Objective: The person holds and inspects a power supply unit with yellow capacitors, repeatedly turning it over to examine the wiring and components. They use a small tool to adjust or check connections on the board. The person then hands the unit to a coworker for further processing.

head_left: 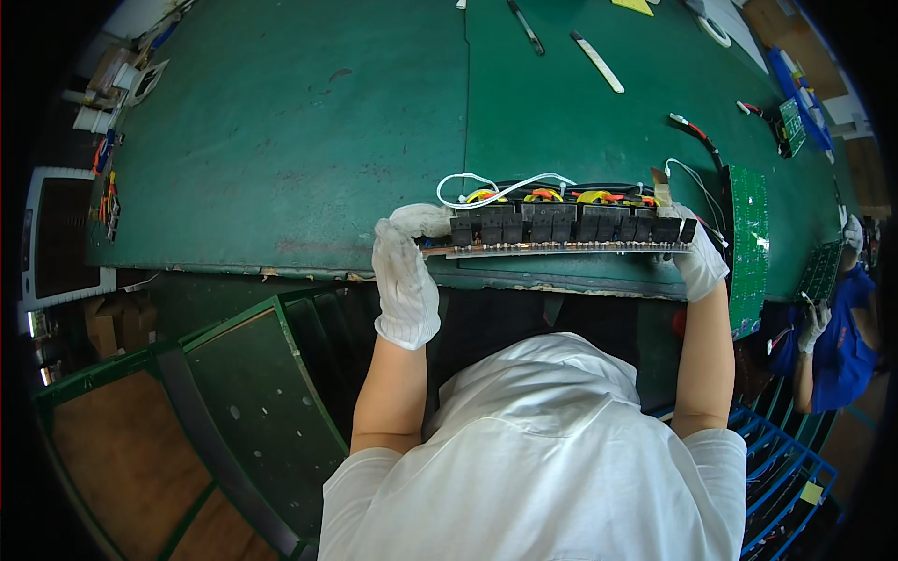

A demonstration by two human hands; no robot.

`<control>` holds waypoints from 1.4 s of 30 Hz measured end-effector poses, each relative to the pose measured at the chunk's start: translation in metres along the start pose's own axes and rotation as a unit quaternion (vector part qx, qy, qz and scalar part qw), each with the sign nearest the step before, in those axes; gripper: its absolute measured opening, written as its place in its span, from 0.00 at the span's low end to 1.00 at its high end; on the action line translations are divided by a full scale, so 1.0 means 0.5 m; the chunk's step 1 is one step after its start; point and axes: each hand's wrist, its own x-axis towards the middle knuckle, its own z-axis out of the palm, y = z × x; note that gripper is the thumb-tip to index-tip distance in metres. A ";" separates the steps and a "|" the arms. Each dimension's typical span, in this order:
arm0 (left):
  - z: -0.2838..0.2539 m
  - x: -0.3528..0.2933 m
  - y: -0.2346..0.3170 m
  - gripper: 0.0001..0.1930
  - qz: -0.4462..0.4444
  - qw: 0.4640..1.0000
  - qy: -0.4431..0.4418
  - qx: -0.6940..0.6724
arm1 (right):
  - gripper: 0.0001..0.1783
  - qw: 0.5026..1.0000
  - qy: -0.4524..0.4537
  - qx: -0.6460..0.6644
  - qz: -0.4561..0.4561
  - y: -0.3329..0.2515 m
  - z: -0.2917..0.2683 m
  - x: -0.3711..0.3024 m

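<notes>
A long circuit board (571,249) stands level over the front edge of the table, seen edge-on. Black block-shaped components, yellow-and-orange ring coils and looped white and black cables sit on its far side. At its left end is my left hand (408,280) in a white glove, with its fingers closed against the board's end. My right hand (702,265), gloved too, grips the right end; part of its fingers is hidden behind the components. To the right of my right hand lies a green circuit board (748,243) with cables at its far end.
The green table (281,131) carries a pen (527,28) and a white-handled knife (597,62) at the back. A co-worker in blue (842,346) holds another board (820,271) at the right. A green cabinet (262,393) stands below left, a blue rack (786,467) below right.
</notes>
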 end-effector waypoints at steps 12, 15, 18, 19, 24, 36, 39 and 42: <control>-0.017 -0.004 -0.054 0.17 0.091 0.982 0.036 0.159 | 0.22 0.999 0.033 0.010 0.032 -0.052 0.028 -0.028; -0.029 -0.018 -0.094 0.17 0.213 0.922 0.047 0.319 | 0.22 0.993 0.085 0.069 0.049 -0.055 0.047 -0.033; -0.039 -0.019 -0.116 0.18 0.126 0.958 0.022 0.257 | 0.22 0.986 0.112 0.117 0.042 -0.022 0.046 -0.031; -0.039 -0.018 -0.115 0.18 0.109 0.964 0.018 0.242 | 0.22 0.986 0.116 0.119 0.031 -0.019 0.048 -0.035; -0.014 0.008 -0.027 0.16 -0.051 0.998 0.011 0.023 | 0.22 0.951 0.238 0.188 -0.057 -0.052 0.077 -0.088; 0.030 0.024 0.050 0.31 -0.138 0.985 0.097 -0.035 | 0.16 0.915 0.248 0.309 -0.082 -0.070 0.109 -0.105; 0.022 0.036 0.035 0.33 -0.136 0.986 0.092 0.004 | 0.16 0.920 0.225 0.311 -0.081 -0.072 0.105 -0.099; 0.022 0.042 0.037 0.35 -0.107 0.992 0.068 -0.001 | 0.15 0.917 0.224 0.319 -0.080 -0.071 0.104 -0.098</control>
